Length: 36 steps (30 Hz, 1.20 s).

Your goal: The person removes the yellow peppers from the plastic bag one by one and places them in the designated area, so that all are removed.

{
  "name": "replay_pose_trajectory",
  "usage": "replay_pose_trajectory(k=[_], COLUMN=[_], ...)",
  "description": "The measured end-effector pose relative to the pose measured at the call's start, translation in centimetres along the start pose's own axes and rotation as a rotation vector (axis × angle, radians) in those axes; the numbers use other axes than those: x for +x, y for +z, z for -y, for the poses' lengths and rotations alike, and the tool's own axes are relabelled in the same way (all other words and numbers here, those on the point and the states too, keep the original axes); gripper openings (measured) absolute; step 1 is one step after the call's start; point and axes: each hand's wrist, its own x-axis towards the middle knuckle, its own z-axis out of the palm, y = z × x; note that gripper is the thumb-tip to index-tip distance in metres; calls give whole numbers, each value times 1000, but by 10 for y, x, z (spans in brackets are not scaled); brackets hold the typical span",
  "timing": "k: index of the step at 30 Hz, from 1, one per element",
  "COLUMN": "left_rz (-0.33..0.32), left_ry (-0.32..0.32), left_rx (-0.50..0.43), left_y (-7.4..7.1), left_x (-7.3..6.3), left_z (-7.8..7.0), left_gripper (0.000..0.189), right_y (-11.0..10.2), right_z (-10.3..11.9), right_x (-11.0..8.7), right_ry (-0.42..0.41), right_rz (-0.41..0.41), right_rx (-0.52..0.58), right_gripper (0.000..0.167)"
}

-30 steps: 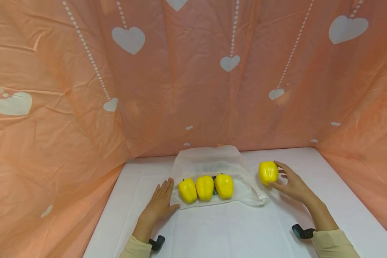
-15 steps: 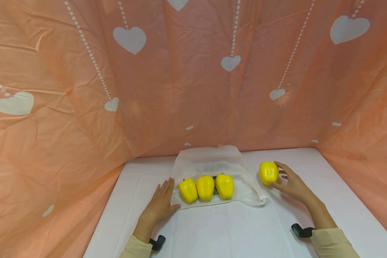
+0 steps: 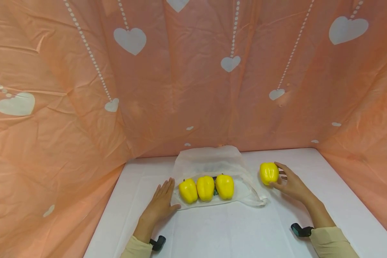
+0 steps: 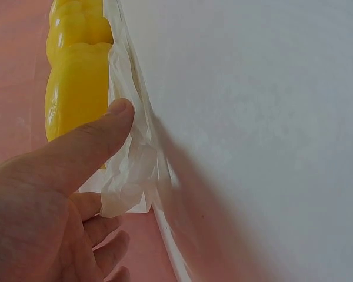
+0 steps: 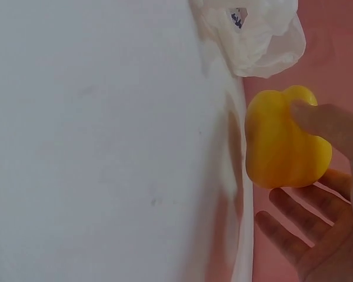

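Observation:
Three yellow bell peppers [image 3: 205, 188] lie in a row on a white plastic bag [image 3: 209, 159] spread over the table. My left hand [image 3: 161, 201] rests at the bag's left edge with its fingers straight; in the left wrist view the thumb [image 4: 122, 108] lies against the crumpled plastic, beside the nearest pepper [image 4: 79, 88]. Right of the bag, my right hand [image 3: 293, 185] holds a fourth yellow bell pepper [image 3: 269, 173] from its right side. The right wrist view shows this pepper [image 5: 285, 141] between the thumb and the forefinger side, the other fingers spread below it.
The white-covered table [image 3: 225, 233] reaches back to an orange curtain [image 3: 180, 89] with white hearts, which also closes off both sides. The bag's gathered corner [image 3: 261, 202] lies between the row of peppers and my right hand. Dark print shows behind the peppers.

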Motion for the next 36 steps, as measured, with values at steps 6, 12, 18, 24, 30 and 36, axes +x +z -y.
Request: replay_pose_trajectory(k=[6, 12, 18, 24, 30, 36], left_rz=[-7, 0, -1, -8, -8, 0], left_ry=[5, 2, 7, 12, 12, 9], left_rx=[-9, -19, -15, -13, -12, -9], left_y=[0, -2, 0, -1, -2, -3], left_x=[-2, -2, 0, 0, -2, -2], left_z=[-1, -3, -1, -2, -4, -5], left_gripper=[99, 99, 99, 99, 99, 98], right_y=[1, 3, 5, 5, 5, 5], right_z=[-3, -5, -7, -7, -7, -6], right_x=[1, 3, 6, 7, 7, 6], right_ry=[15, 16, 22, 26, 42, 33], right_rz=[13, 24, 32, 33, 56, 62], right_rx=[11, 23, 27, 24, 25, 39], right_gripper=[93, 93, 94, 94, 95, 97])
